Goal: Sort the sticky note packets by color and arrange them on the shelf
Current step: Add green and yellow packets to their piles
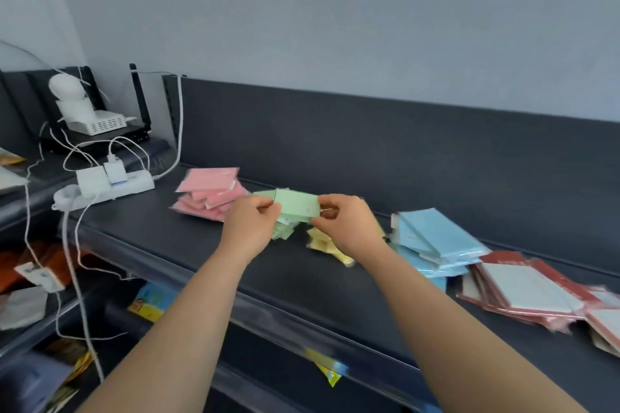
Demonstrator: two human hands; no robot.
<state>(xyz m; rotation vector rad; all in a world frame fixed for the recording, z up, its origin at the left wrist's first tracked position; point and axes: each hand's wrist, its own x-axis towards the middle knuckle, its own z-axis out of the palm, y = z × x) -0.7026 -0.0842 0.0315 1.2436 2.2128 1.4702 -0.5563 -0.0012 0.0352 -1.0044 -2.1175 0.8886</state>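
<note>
Head view shows sorting mostly done: pink pile (pixel 209 193) left of the green pile (pixel 285 228), yellow (pixel 323 241) and blue (pixel 432 241) right. Left hand (pixel 250 225) and right hand (pixel 345 221) pinch a green packet (pixel 297 204) above the green pile on the shelf (pixel 201 255).

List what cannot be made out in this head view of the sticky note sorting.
- Yellow sticky note packets: mostly hidden behind the right hand.
- Green packet pile: its count, covered by the left hand and the held green packet.
- Red-bordered packets: cut off by the right edge.
- Print on the held packet: too small.
</note>
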